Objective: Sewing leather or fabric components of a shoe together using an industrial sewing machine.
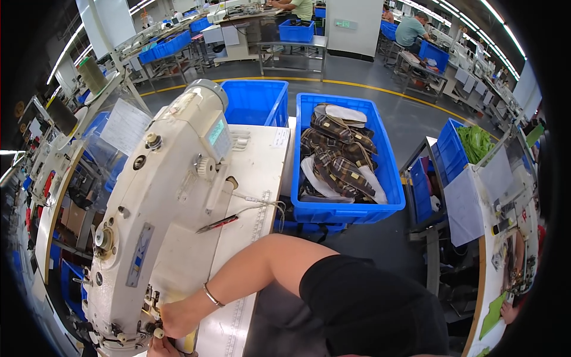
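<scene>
A cream-coloured sewing machine [157, 196] stands on a white work table [253, 172] at the left. My right arm, with a bangle [212, 296] at the wrist, reaches across to its needle end. My right hand [178, 319] is bent down beside the presser and needle parts, and its fingertips are hidden. Just below it, at the lower edge, my left hand [162, 350] shows only in part, close to a small pale knob [159, 333]. A yellowish piece [190, 341] shows beside the hands; its kind is unclear. Whether either hand grips anything is not visible.
Thread snips [217, 224] lie on the table beside a looped cord [262, 204]. Right of the table, a blue crate [348, 212] holds plaid shoe uppers [342, 157]. Another blue crate [253, 89] stands behind the machine. A co-worker's hand [508, 312] is at the far right table.
</scene>
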### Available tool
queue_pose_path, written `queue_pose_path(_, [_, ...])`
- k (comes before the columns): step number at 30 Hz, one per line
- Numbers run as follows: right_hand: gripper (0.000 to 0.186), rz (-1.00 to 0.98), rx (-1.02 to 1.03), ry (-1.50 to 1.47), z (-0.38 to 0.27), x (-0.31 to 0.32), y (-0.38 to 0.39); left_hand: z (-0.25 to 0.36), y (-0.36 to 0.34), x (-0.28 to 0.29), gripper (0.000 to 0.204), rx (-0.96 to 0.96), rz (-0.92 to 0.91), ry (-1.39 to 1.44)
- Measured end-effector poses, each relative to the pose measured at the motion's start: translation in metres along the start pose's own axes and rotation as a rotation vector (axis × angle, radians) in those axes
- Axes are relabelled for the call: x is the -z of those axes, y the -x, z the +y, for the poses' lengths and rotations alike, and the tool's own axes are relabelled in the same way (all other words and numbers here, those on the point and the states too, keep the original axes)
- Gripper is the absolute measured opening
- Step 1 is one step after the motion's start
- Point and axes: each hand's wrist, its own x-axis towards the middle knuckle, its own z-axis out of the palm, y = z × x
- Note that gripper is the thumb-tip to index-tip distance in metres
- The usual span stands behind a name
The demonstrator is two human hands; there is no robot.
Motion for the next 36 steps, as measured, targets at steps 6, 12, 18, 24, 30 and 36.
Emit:
queue_pose_path(6, [0.018, 0.011, 0.041, 0.018, 0.001, 0.007, 0.001, -0.005, -0.006, -0.002, 0.026, -0.043, 0.018, -0.061])
queue_pose_path(12, [0.017, 0.023, 0.066, 0.017, 0.002, 0.005, 0.002, 0.000, -0.005, 0.001, 0.024, -0.121, 0.086, -0.009])
queue_pose_path(18, [0.015, 0.057, 0.103, 0.021, -0.001, 0.005, -0.003, -0.002, -0.003, 0.008, 0.023, -0.131, 0.074, 0.007])
queue_pose_path(24, [0.011, -0.031, -0.009, -0.115, -0.008, 0.028, 0.006, -0.031, -0.007, -0.023, 0.018, -0.219, 0.284, 0.082])
queue_pose_path(30, [0.010, -0.154, -0.073, -0.080, -0.007, 0.037, 0.016, -0.015, -0.006, -0.016, 0.017, -0.284, 0.358, 0.086])
queue_pose_path(36, [0.023, -0.297, -0.027, -0.160, -0.007, 0.064, 0.007, -0.019, -0.010, -0.005, 0.020, -0.176, 0.312, 0.128])
